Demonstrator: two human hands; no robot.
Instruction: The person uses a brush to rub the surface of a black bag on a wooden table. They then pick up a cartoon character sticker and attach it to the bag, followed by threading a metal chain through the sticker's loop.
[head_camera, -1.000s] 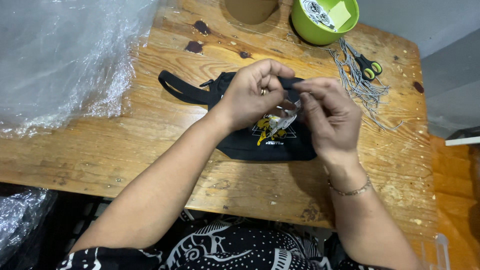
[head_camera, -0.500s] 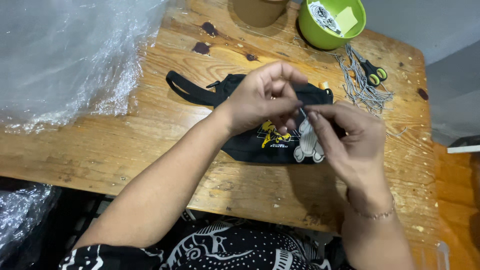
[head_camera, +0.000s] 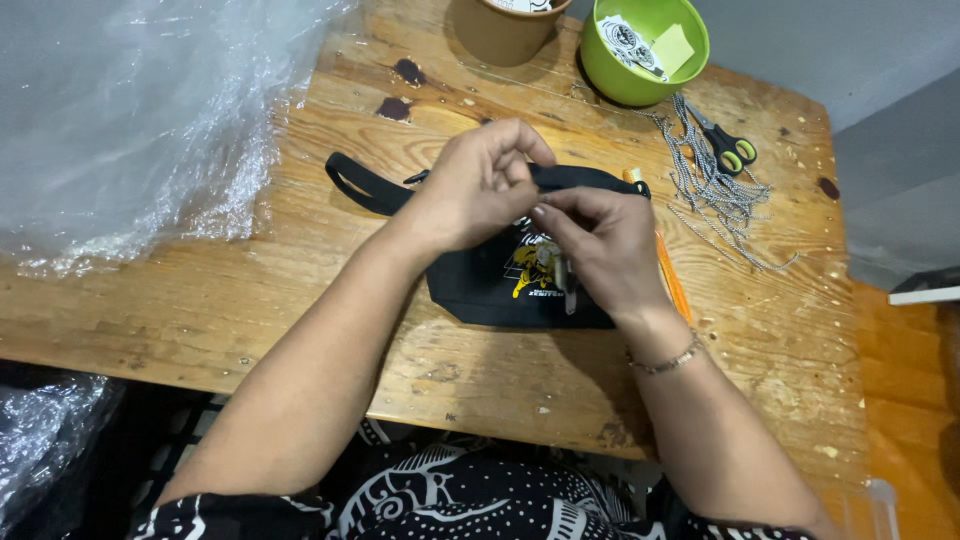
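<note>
Black fabric pouch with looped strap, mid-worktop toward the near edge of the rough wooden table. Left hand and right hand pinch a small dangling charm above it.

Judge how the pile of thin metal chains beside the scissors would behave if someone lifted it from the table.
The chains lie in loose tangled loops, so they would probably hang limp and snag together. Thin links suggest little weight. Some strands overlap the scissors, which might get dragged along.
</note>
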